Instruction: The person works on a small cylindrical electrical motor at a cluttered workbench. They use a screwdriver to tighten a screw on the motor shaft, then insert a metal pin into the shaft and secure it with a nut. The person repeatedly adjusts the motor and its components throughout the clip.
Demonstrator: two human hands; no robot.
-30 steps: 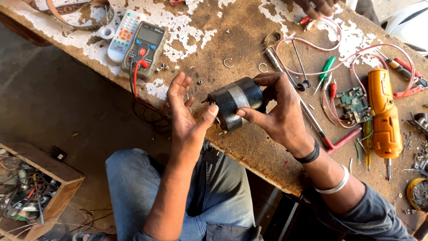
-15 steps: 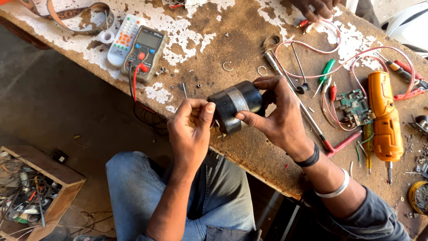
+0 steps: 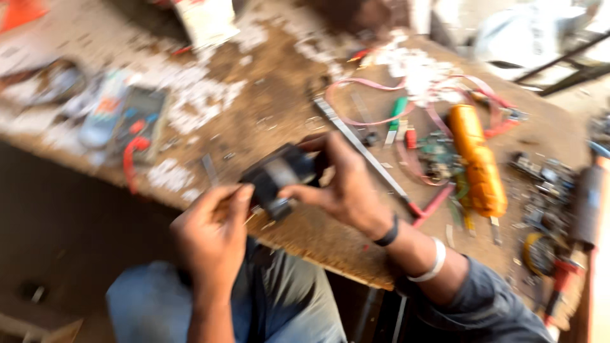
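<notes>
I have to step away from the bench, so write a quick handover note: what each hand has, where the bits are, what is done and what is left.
Right hand: grip closed around the black cylindrical motor with a silver band, held above the near edge of the worn wooden workbench.
Left hand: fingertips pinched at the motor's near end; the picture is too blurred to show what they hold.
On the bench: orange power screwdriver, green circuit board with pink wires, grey multimeter with red lead.
Done: motor picked up.
Left: whatever work is in hand at its near end.
</notes>
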